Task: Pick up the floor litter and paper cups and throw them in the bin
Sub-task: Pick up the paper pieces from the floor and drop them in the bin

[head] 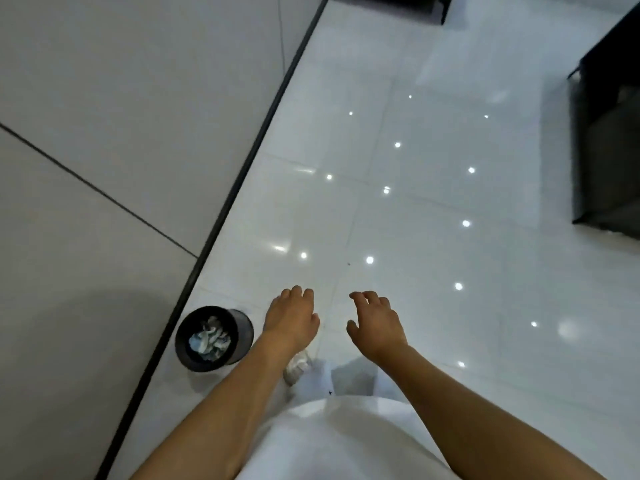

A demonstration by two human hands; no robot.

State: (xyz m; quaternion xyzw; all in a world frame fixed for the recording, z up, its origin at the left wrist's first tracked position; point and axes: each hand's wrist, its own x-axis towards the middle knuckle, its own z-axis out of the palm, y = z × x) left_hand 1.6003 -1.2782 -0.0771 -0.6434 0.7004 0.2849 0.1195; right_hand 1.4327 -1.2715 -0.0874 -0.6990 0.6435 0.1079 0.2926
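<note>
A small black round bin (pixel 239 327) stands on the white floor against the wall's dark skirting, at lower left. Crumpled paper (pixel 209 341) lies inside it. A crumpled white paper ball (pixel 299 367) sits on the floor just right of the bin, partly hidden under my left forearm. My left hand (pixel 291 317) hovers above and right of the bin, palm down, fingers loosely apart, holding nothing. My right hand (pixel 375 323) hangs beside it, also empty with fingers spread.
A grey panelled wall (pixel 121 150) with a black skirting strip runs diagonally along the left. Dark furniture (pixel 609 150) stands at the right edge and another dark piece at the top. Glossy white floor tiles (pixel 415 202) stretch ahead. My white clothing fills the bottom.
</note>
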